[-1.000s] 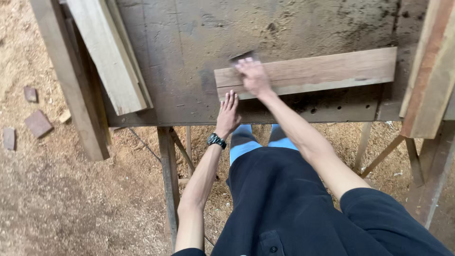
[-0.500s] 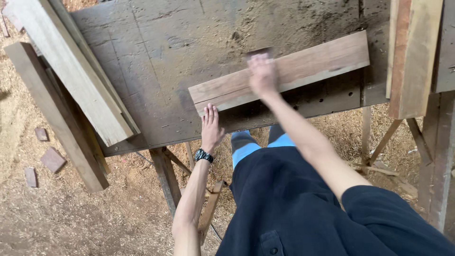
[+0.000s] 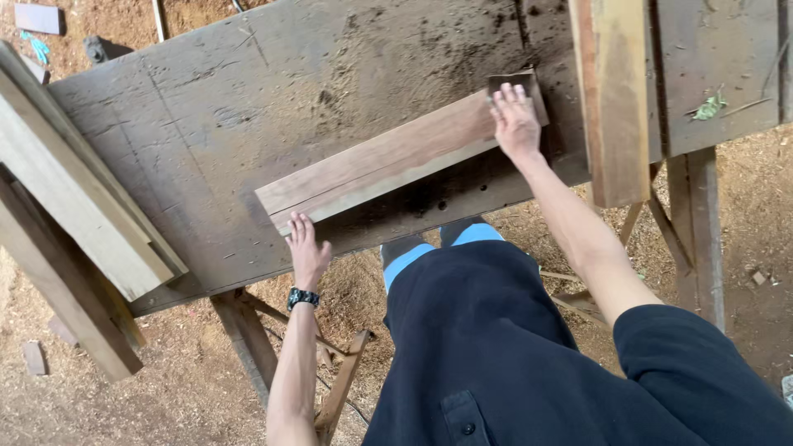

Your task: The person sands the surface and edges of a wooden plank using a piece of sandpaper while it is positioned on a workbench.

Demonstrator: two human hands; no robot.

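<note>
Your open left hand (image 3: pixel 307 252) steadies the near seven o'clock end of the reddish-brown grained plank (image 3: pixel 388 161) lying flat across the dusty workbench (image 3: pixel 206 124), while your flat right hand (image 3: pixel 515 124) presses sandpaper (image 3: pixel 533 87) at two o'clock.

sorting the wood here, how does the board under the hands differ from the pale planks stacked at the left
The board is reddish brown; the pale planks are light, almost cream. The board lies alone, flat on the workbench, while the pale planks are stacked and stick out past its left edge. The right hand presses on the board and the left hand touches its near end; nothing touches the pale planks. Both are long, straight sawn timber.
</note>
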